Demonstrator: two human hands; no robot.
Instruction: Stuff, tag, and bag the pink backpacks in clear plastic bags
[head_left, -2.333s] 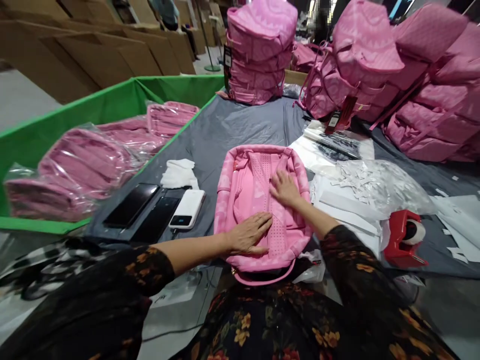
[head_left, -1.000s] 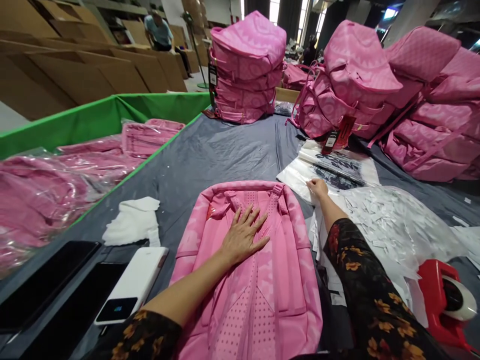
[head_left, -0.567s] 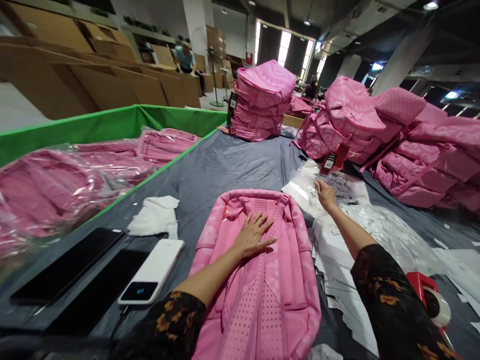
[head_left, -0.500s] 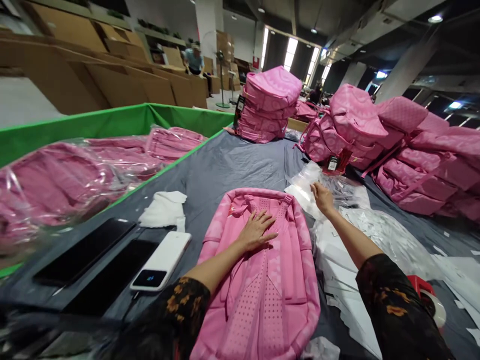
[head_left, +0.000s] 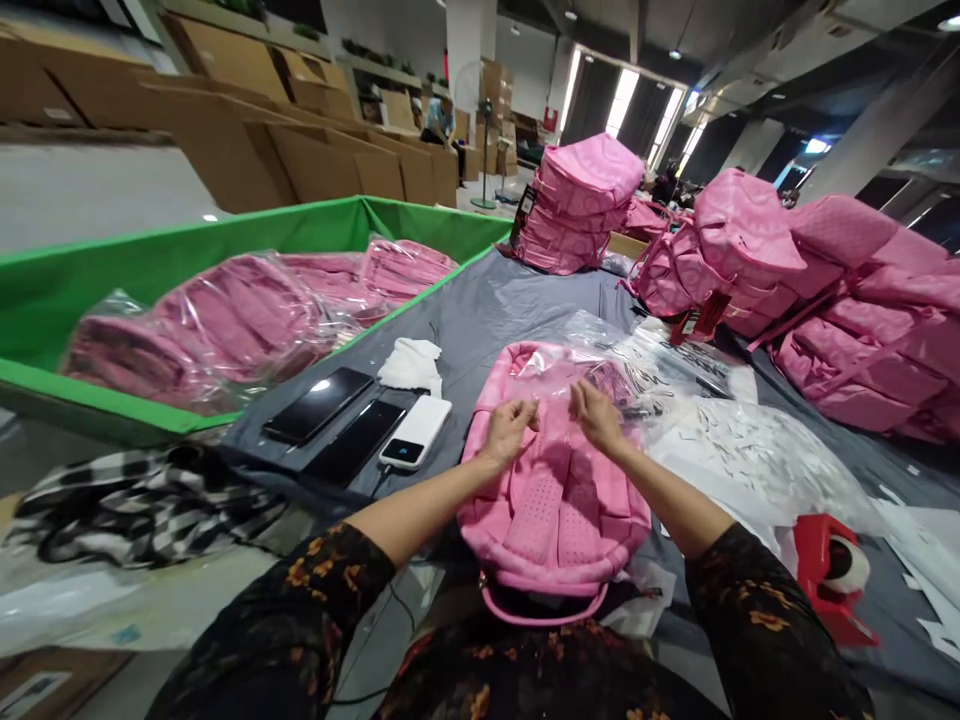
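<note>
- Left hand (head_left: 511, 432), fingers curled, pinches a clear plastic bag (head_left: 626, 362) over a pink backpack (head_left: 553, 482).
- Right hand (head_left: 596, 416), at the left's 3 o'clock, pinches the bag too.

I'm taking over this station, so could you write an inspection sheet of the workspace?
Surface: wrinkled grey cloth.
Work items: pink backpack, straps up; clear plastic film over its upper part.
Clutter: two dark phones, white power bank, white cloth on the left; red tape dispenser on the right.
Hands: left hand and right hand at the film, fingers curled; grip unclear.
Cables: dark cable at the power bank's near end.
Surroundings: green bin holding plastic-wrapped pink bags; cardboard beyond.
</note>
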